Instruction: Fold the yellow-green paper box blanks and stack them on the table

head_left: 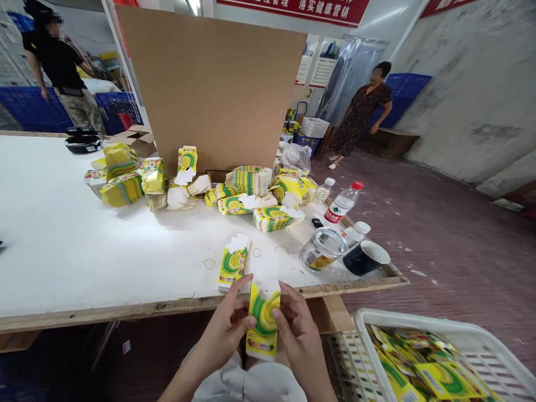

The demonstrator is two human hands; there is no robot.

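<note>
Both hands hold one flat yellow-and-green printed carton [263, 324] in front of the table's near edge. My left hand [228, 329] pinches its left side with thumb and fingers. My right hand [299, 329] grips its right side the same way. Another flat carton of the same print [233, 263] lies on the white table [62, 245] just beyond my left hand. Further back, several stacks and loose cartons [247, 184] are piled in front of an upright brown cardboard sheet [213, 84].
A white plastic crate [473, 340] holding finished cartons sits at lower right. A jar [323, 249], dark cup [366, 258] and water bottles [343, 204] stand near the table's right end. Two people stand in the background, at far left and right.
</note>
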